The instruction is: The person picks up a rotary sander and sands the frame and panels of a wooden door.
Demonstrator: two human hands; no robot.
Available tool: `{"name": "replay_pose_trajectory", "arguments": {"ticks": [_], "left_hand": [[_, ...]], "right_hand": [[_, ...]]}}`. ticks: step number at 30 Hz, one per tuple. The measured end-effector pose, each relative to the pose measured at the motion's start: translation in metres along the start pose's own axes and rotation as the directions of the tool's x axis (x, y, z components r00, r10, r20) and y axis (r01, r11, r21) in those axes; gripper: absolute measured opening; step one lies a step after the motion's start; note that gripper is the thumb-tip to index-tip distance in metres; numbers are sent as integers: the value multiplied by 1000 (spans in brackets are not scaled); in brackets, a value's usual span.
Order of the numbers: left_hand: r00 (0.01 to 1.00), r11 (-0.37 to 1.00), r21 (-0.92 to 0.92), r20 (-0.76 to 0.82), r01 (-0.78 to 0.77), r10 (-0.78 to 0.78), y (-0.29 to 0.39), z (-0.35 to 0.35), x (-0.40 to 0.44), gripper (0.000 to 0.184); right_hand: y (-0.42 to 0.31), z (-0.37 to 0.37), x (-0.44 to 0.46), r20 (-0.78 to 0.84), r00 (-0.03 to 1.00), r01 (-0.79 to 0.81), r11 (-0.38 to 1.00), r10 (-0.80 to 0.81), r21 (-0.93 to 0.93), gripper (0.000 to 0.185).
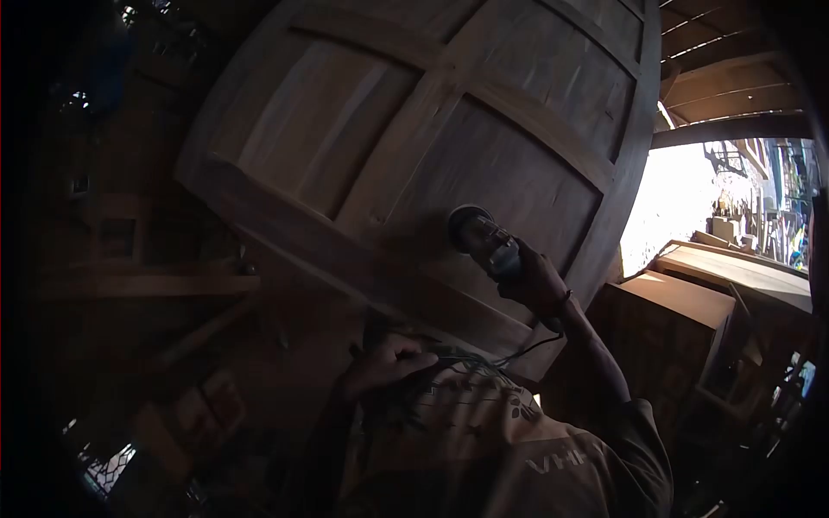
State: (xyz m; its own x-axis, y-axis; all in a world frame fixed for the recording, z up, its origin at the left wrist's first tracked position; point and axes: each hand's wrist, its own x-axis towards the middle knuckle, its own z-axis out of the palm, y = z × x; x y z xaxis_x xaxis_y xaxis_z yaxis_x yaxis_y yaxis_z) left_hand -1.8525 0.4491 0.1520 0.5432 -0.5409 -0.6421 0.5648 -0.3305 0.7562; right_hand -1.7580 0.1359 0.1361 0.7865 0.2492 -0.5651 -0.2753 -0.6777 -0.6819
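Observation:
My right hand (537,283) is wrapped around the body of an angle grinder (494,248). Its round dark disc (467,226) lies at the surface of a recessed panel on a large wooden panelled door (393,164); whether it spins cannot be seen. A thin dark power cord (528,349) trails below the right wrist towards my chest. Close to my shirt, my left hand (390,361) has its fingers curled, near the cord; the shade hides what is in them.
A brown box-like piece (678,302) stands on the right, with a pale board (734,269) behind it. Bright daylight enters through an opening there. Timber pieces (155,285) lie in the dark on the left.

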Motion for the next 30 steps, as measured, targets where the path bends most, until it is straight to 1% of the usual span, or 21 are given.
{"name": "replay_pose_trajectory", "arguments": {"ticks": [1, 2, 3, 4, 5, 7, 8, 9, 11, 14, 15, 17, 18, 20, 21, 23, 24, 26, 27, 29, 30], "left_hand": [[1000, 1000, -16, 5, -27, 27, -11, -11, 2, 40], [1000, 999, -28, -1, -15, 15, -21, -23, 4, 40], [1000, 1000, 13, 26, 10, -11, -29, -29, 4, 41], [998, 998, 50, 56, 38, -41, -38, -32, 0, 42], [997, 998, 36, 57, 55, -57, -42, -35, 0, 42], [997, 999, 23, 58, 41, -43, -47, -41, 1, 44], [997, 1000, 3, 77, -3, 2, -49, -45, 1, 45], [997, 1000, -2, 77, 4, -4, -49, -48, 2, 45], [998, 1000, -16, 68, 13, -12, -44, -48, 2, 47], [998, 999, 29, 51, 28, -30, -43, -50, 4, 48], [998, 999, 27, 52, 29, -30, -44, -51, 5, 48], [996, 999, -5, 73, 43, -43, -49, -53, 7, 52], [996, 999, -8, 74, 43, -42, -48, -52, 6, 52], [998, 999, -41, 58, 22, -20, -44, -51, 9, 50], [998, 999, -44, 58, 21, -19, -42, -50, 9, 50], [991, 989, -91, 73, 118, -111, -37, -49, 12, 48], [991, 989, -91, 73, 114, -108, -36, -47, 15, 48], [995, 982, -158, 35, 103, -99, -36, -42, 16, 48], [995, 982, -158, 35, 100, -96, -39, -41, 18, 48], [990, 993, -46, 95, 111, -106, -45, -37, 23, 52], [990, 993, -45, 96, 109, -104, -44, -36, 24, 52]], "right_hand": [[2, 4, 2, -21, 1000, 17, 1000, -17, -17, 81], [1, 6, 7, -53, 998, 35, 999, -37, -34, 82], [1, 6, 9, -33, 999, 28, 999, -28, -29, 82], [-3, 9, 8, 1, 1000, -15, 1000, 15, -16, 82], [-5, 11, 10, 32, 998, -53, 999, 54, -8, 82], [-4, 20, 11, 60, 996, -66, 998, 67, -24, 82], [-5, 24, 13, 68, 995, -67, 997, 70, -44, 83], [-5, 28, 16, 75, 994, -70, 997, 73, -42, 83], [-4, 34, 18, 57, 998, 44, 998, -41, -50, 85], [-8, 38, 30, 129, 991, 59, 992, -44, -112, 89], [-13, 38, 34, 130, 991, 57, 992, -43, -112, 89], [-23, 35, 45, 203, 978, 82, 985, -50, -151, 91], [-25, 35, 49, 204, 978, 80, 985, -48, -153, 91], [-26, 32, 60, 256, 961, 145, 977, -102, -158, 91], [-29, 31, 65, 258, 961, 145, 976, -100, -160, 91], [-34, 25, 76, 328, 933, 210, 964, -147, -165, 87], [-36, 22, 83, 326, 934, 210, 963, -147, -168, 87], [-39, 17, 91, 395, 908, 252, 935, -140, -249, 88], [-43, 14, 95, 394, 908, 252, 934, -139, -252, 88], [-48, 8, 101, 441, 886, 294, 909, -143, -294, 86], [-50, 7, 105, 439, 887, 293, 909, -143, -296, 86]]}}
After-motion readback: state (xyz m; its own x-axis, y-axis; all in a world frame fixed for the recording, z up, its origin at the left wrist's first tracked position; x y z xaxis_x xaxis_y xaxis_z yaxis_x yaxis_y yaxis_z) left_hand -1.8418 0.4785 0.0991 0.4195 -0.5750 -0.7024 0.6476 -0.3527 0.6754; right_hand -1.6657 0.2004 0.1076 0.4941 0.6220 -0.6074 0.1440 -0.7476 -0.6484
